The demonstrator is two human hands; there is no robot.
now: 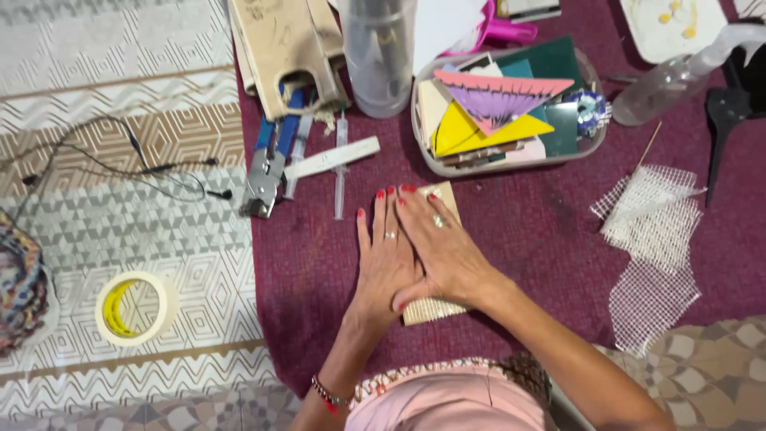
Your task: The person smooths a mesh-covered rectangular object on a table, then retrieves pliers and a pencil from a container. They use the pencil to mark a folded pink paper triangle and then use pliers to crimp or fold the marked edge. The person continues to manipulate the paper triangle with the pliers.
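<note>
Both hands are pressing flat on a tan mesh-backed strip [435,307] that is lying on the maroon cloth [527,239] covering the surface. The strip's long axis is running roughly from six o'clock to twelve o'clock, tilting slightly toward one o'clock at its far end, where a corner is showing just past the fingertips. The left hand [385,259] is lying palm down with fingers straight and together, its grip holding nothing, merely pushing down. The right hand [441,247] is crossing over it from four o'clock, also flat and unclenched, overlapping the left hand's edge and covering most of the strip. At eleven o'clock from the hands, a syringe [341,164] and blue-handled pliers [270,164] are resting near a white flat stick [331,160]. At one o'clock a clear tray [586,148] is holding coloured pieces. At three o'clock, well apart, pieces of white mesh [650,239] are lying on the cloth. A roll of tape [136,307] is sitting at nine o'clock on the patterned floor [120,104].
</note>
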